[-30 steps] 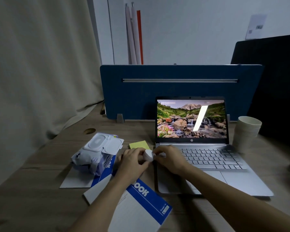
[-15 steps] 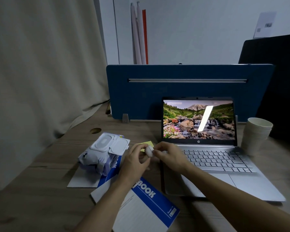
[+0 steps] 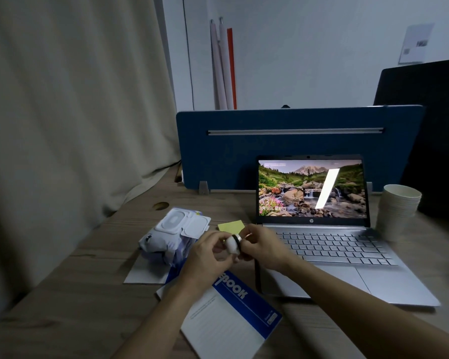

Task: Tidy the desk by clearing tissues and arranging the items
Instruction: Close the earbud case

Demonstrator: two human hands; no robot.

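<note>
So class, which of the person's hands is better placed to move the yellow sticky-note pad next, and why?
Probably left. The left hand is nearest the yellow sticky-note pad. The right hand sits over the silver laptop. Both hold a small white object.

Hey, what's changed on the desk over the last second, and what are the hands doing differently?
Both hands, left hand and right hand, keep their grip on the small white object and have lifted it slightly off the desk; a dark ring now shows on it. The wet wipes pack, notebook, laptop and paper cups stayed put.
</note>
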